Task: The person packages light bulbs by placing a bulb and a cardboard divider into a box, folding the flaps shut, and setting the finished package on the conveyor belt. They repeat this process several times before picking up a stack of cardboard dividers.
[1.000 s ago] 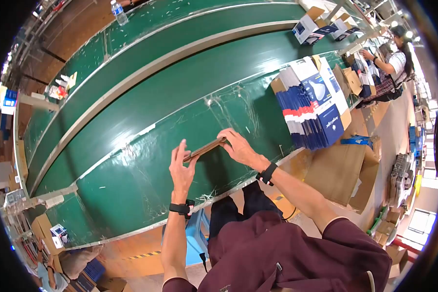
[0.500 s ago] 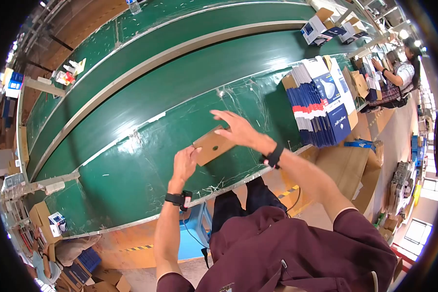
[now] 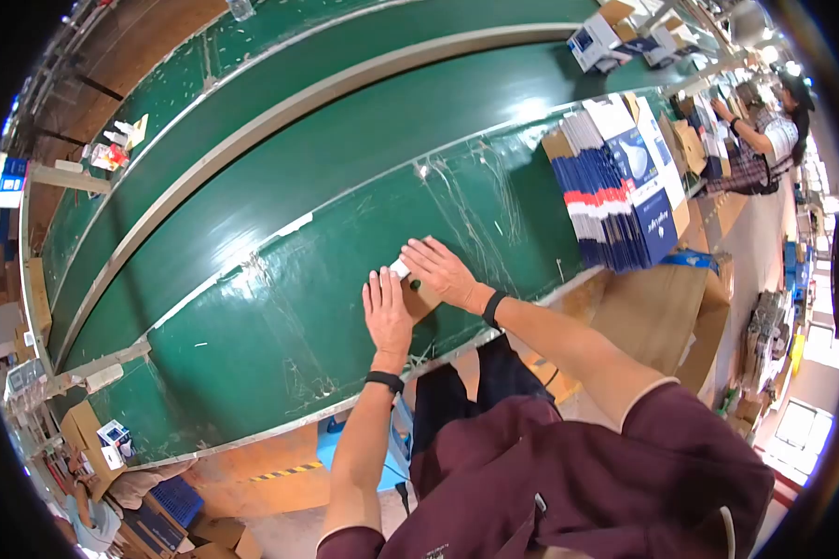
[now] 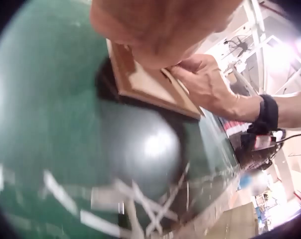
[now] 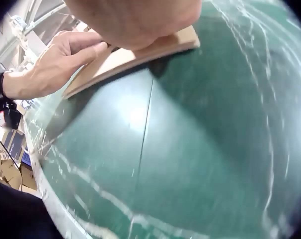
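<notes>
A brown card piece (image 3: 423, 300) is in front of the person, on or just over the green tabletop (image 3: 252, 363), near its front edge. It has a round hole in it, and it looks bent along its sides, so some folding seems to be done. The left hand (image 3: 389, 312) touches one end, and its fingers look almost straight and close together. The right hand (image 3: 441, 273) touches the other end, and its fingers look almost straight too, a bit bent at the tips. The hands hide much of the card, so I cannot tell how tightly they hold it or which folds are left. A small white bit (image 3: 399, 268) shows between the fingers. This piece looks part way done to me, as both hands are on it. A big stack of flat blue and white boxes (image 3: 615, 200) sits well apart, on the right. Those boxes are not opened up
</notes>
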{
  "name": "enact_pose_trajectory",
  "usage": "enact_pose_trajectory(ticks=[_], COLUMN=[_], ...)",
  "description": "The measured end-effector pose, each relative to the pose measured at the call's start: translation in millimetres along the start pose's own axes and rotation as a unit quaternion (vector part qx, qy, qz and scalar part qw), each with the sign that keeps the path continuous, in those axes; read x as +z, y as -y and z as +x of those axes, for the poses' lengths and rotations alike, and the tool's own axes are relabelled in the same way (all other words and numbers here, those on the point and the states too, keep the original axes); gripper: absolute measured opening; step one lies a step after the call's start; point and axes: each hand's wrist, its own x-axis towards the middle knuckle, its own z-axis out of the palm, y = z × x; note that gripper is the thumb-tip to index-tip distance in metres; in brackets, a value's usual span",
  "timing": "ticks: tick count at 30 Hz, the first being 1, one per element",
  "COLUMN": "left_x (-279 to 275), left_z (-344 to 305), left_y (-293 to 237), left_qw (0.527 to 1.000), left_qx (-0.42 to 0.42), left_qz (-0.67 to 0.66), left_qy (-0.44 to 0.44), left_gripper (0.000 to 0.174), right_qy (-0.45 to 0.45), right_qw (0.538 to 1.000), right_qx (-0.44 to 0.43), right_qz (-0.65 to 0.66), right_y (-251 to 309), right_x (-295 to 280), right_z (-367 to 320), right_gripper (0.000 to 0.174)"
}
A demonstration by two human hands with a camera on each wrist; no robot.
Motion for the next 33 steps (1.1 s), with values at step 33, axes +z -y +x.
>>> enact_pose_trajectory(ticks=[33], left_x=[-20], left_z=[55], left_y=[-5], left_qw=[0.981], left_qx=[0.021], left_qz=[-0.050], left_qy=[0.184], left_gripper=[0.023], right_qy=[0.022], right_qw=[0.996], right_qx=[0.062], right_qz=[0.060], right_y=[3], right_x=[-8], right_z=[-24], right_gripper=[0.035])
